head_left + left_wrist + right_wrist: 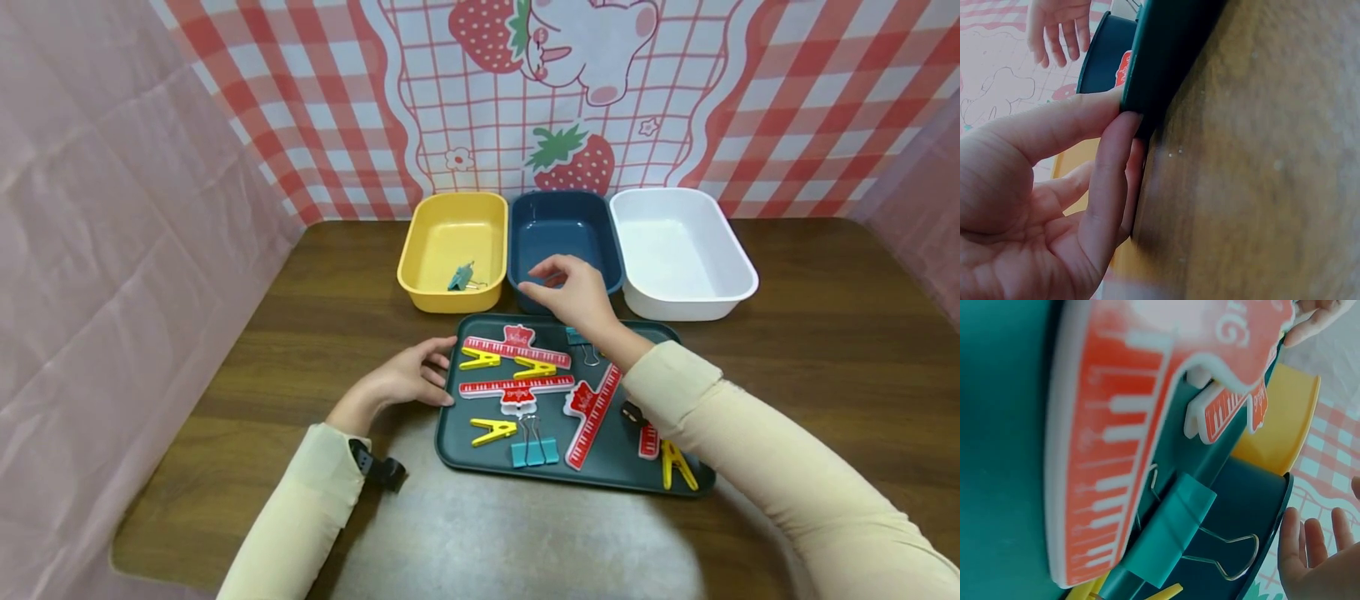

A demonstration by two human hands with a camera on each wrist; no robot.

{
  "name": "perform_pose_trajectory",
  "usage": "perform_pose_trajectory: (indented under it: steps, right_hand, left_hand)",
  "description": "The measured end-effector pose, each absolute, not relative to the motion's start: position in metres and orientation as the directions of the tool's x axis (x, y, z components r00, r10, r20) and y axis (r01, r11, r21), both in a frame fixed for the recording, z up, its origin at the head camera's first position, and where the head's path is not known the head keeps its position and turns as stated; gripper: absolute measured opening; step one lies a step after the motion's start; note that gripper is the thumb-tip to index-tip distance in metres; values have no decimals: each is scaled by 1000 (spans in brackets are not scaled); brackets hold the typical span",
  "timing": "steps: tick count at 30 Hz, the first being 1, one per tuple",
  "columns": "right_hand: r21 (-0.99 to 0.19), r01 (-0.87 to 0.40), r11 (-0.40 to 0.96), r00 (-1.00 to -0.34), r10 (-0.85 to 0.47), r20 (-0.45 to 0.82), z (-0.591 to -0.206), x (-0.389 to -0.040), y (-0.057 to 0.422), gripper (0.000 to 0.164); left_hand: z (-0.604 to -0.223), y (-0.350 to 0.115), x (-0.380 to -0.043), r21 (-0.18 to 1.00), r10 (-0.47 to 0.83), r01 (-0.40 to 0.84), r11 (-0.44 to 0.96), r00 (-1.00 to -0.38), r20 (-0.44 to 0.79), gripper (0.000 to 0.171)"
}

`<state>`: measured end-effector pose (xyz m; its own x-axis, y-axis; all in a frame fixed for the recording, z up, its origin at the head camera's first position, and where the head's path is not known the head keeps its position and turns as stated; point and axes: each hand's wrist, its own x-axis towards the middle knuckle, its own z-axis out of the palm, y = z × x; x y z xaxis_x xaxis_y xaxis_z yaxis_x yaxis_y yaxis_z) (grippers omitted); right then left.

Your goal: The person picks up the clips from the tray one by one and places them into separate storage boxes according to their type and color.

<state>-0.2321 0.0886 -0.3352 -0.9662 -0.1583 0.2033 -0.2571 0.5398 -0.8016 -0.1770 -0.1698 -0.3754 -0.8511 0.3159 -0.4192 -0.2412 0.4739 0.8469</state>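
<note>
My left hand (pixel 408 373) pinches the left rim of the dark green tray (pixel 456 437); thumb and finger meet on that rim in the left wrist view. Above the front of the dark blue bin (pixel 558 202), my right hand (pixel 581 296) hovers with its fingers loosely bent and nothing between them. On the tray lie several red piano-print clips (pixel 517 387), several yellow clothespins (pixel 493 431) and teal binder clips (pixel 535 452). My right forearm covers part of the tray's right side. One teal binder clip (pixel 461 277) sits inside the yellow bin (pixel 420 242).
A white bin (pixel 686 250) stands right of the blue one; all three bins line up behind the tray. Behind them hangs a red-checked cloth (pixel 337 125) with strawberries. The wooden table (pixel 300 333) extends to both sides.
</note>
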Motion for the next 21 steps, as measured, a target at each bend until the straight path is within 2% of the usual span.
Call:
perform_pose_trajectory:
  steps: [10,21]
  right_hand:
    - [-776,-240,583,-970,-125,206,-340,-223,100,26]
    - [-761,-165,628,-984,-54,168,-345,-213,114,21]
  left_hand:
    - [-375,-170,-176,854,328,-222,471,-855,-403,91]
    - [-375,-168,-175,850,325,-213,482,-857,-400,90]
